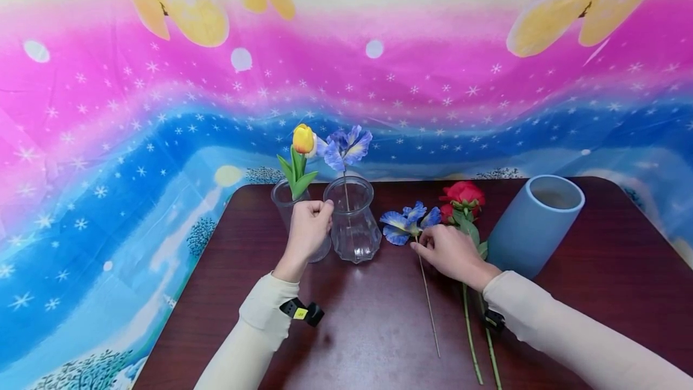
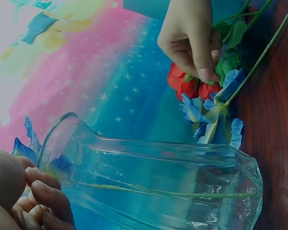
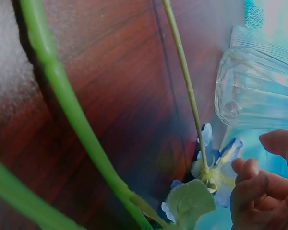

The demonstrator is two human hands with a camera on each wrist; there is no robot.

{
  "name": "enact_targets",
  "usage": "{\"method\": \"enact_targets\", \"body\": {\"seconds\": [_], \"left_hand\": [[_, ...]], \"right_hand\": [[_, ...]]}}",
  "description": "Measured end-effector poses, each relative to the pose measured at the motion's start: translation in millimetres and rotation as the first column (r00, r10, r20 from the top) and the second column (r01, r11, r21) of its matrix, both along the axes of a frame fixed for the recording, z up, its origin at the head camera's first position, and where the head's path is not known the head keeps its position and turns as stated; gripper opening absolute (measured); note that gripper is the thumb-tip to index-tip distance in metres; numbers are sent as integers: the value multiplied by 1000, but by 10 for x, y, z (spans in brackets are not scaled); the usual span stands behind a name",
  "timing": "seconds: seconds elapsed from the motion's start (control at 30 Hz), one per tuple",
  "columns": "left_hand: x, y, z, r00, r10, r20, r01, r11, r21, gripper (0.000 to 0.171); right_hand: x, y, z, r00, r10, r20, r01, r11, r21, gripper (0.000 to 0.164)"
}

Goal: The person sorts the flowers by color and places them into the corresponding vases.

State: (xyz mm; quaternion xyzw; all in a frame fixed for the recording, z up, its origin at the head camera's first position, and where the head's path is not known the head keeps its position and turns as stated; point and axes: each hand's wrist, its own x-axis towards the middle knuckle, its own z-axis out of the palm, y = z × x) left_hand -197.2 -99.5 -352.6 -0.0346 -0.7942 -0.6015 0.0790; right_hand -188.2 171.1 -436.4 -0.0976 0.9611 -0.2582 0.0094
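At far L on dark wood surface (image 1: 373, 330): cylindrical clear glass vase (image 1: 278, 200), w/ yellow tulip (image 1: 303, 139) apparently in it, lower stem hidden. In front of that, from this angle: left hand (image 1: 308, 224), w/ fingers curled in & nothing seen in their grasp; can't tell if touching next vase's rim. Just R of same hand: flared clear glass vase (image 1: 364, 233), upright, w/ purple-blue iris (image 1: 342, 149) standing in it, stem reaching down inside.

Mid-surface, R of flared vase & apart from it: loose blue iris (image 1: 411, 224), lying down. Key relation for next reach, as a judgement: bloom just L of right hand's fingertips, long axis running from bloom on far side back toward near edge, angled slightly R. Between both hands, then, but much closer to R one; well apart from L one, w/ flared vase in between.

Next, right hand (image 1: 452, 251): thumb & fingers parted, fingers half bent, no pinch on stem per R wrist view. Farther R: red roses (image 1: 465, 193), lying w/ green stems toward near edge, partly hidden under R arm. Last, at far R: matte blue-gray vase (image 1: 533, 227), mouth up.
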Motion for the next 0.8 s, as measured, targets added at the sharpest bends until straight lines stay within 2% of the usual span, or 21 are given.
{"method": "enact_targets", "body": {"seconds": [0.3,0.47,0.57,0.7,0.8], "left_hand": [[7,1,7,1000,-1,5,1,1000,-2,50],[8,4,11,1000,2,8,-2,1000,-8,49],[-38,-3,-50,1000,4,9,-4,1000,-10,49],[-143,-34,-203,1000,11,9,-11,1000,-11,50],[-185,-50,-271,1000,17,2,-17,1000,-8,51]], "right_hand": [[10,-13,-71,996,11,83,-13,999,29,31],[20,-9,-104,997,17,80,-20,999,38,34],[26,-6,-123,998,24,65,-27,999,47,36],[29,-10,-156,996,27,84,-33,998,63,39],[27,-18,-179,994,31,103,-39,996,75,41]]}}
